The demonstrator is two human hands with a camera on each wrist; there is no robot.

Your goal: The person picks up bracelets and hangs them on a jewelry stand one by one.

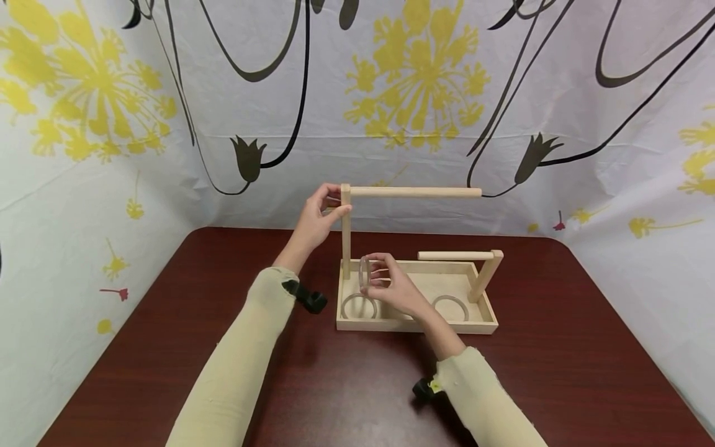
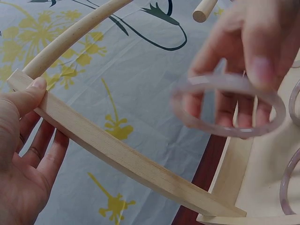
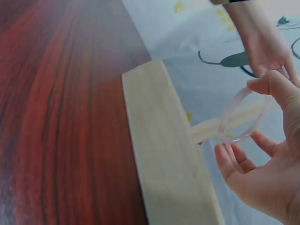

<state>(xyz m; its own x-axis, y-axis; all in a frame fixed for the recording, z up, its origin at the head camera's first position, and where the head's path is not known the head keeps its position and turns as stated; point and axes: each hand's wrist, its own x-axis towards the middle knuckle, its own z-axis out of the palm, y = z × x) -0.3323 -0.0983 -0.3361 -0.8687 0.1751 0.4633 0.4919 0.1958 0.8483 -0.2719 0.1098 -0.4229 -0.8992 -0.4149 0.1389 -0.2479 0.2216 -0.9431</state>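
Pale sleeves [image 1: 226,372] stretch from me over the dark red tabletop [image 1: 346,385], and my left hand [image 1: 314,222] grips the tall wooden post [image 1: 346,239] near its top, where the upper bar [image 1: 416,192] runs off rightward. Just right of that post, my right hand [image 1: 393,288] holds a translucent bangle [image 1: 361,274] between thumb and fingers, above the left end of the wooden tray [image 1: 413,325]. Below it a second bangle [image 1: 343,307] rests in the tray, and farther right another bangle [image 1: 449,297] sits near the short post [image 1: 485,277] bearing the lower bar [image 1: 455,255].
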